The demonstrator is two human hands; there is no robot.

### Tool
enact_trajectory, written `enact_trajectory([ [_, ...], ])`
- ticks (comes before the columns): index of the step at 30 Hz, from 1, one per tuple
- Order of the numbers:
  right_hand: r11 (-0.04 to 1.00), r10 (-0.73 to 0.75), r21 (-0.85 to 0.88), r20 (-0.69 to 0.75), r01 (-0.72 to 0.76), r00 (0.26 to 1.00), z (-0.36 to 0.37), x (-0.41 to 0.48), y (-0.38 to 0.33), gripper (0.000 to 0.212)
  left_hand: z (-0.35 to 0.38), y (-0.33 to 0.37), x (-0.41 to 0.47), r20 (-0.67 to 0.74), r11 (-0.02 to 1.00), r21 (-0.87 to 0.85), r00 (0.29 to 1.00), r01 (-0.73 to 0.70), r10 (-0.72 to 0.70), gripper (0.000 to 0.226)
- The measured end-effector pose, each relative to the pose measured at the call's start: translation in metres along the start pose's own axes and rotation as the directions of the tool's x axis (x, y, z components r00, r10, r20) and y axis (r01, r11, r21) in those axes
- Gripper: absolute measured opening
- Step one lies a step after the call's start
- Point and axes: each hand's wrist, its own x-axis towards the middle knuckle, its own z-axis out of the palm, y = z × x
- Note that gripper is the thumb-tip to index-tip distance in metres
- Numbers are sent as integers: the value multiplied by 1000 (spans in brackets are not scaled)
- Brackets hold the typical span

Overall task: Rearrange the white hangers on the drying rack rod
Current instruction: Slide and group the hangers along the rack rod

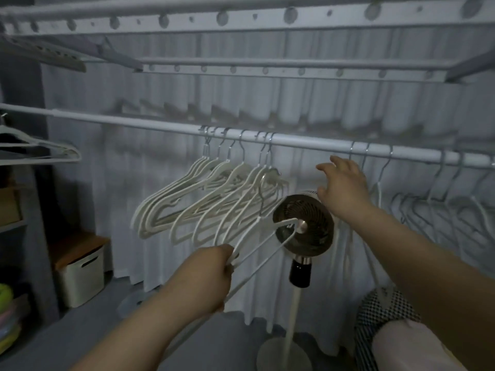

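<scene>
While the left hand (211,274) clenches the thin angled end of one white hanger (257,245) off the rod (294,141), the right hand (344,187) reaches splayed and empty toward wire hooks, smooth white hangers (214,199) bunched left on that round rod.

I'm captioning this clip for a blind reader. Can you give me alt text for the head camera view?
A person's left hand grips the lower end of a white hanger while the open right hand reaches toward the drying rack rod. A cluster of white hangers hangs there, a standing fan behind.
</scene>
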Motion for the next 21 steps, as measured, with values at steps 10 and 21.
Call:
enact_trajectory([
  [10,983,-85,-173,-90,68,992,-6,45,77,64,20,73,105,-142,977,-154,982,-146,125,27],
  [21,980,-169,-136,-168,147,971,4,57,89,61,44,107,146,-87,976,-196,993,-98,82,32],
])
